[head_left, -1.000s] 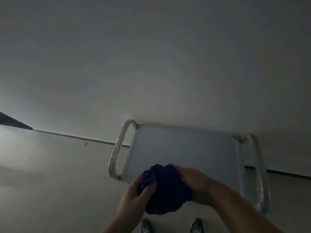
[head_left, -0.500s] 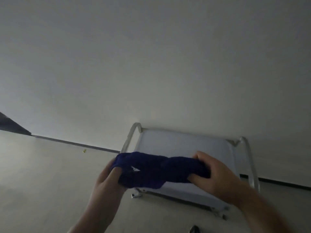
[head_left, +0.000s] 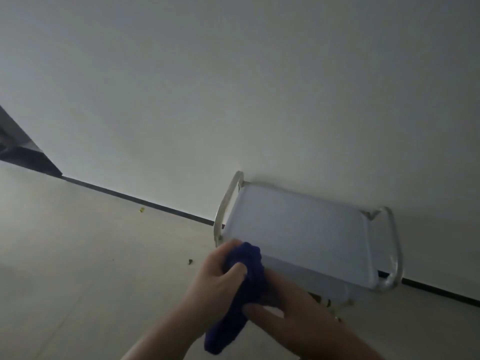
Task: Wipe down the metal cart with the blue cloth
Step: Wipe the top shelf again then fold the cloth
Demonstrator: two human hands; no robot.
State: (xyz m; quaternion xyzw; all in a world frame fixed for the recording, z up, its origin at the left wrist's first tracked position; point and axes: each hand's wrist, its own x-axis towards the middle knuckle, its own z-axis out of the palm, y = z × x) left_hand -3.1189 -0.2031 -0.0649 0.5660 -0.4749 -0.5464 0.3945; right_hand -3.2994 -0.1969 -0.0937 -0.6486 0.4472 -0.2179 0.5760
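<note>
The blue cloth (head_left: pixel 252 279) was off the metal cart (head_left: pixel 298 229), held in the air in front of the cart's near left corner and bunched into a thick roll between both hands. The left hand (head_left: pixel 218 281) had its fingers curled tight round the upper end of the roll, thumb pressed into the fabric. The right hand (head_left: pixel 298 318) gripped the roll lower down, fingers wrapped round it, and a loose tail hung below both hands.

The cart stood with its far long side against the wall (head_left: pixel 233 87), its pale top bare, with a curved handle (head_left: pixel 226 203) at the left end. A few dark crumbs (head_left: pixel 190 261) lay on the floor (head_left: pixel 91 255) left of the cart.

This looked like the readying step: the cloth was being gathered or wrung, and no wiping contact had been made. The next move would likely call for freeing one hand, flattening the cloth into a pad, and laying it on the cart's top near that left corner to start the strokes.
</note>
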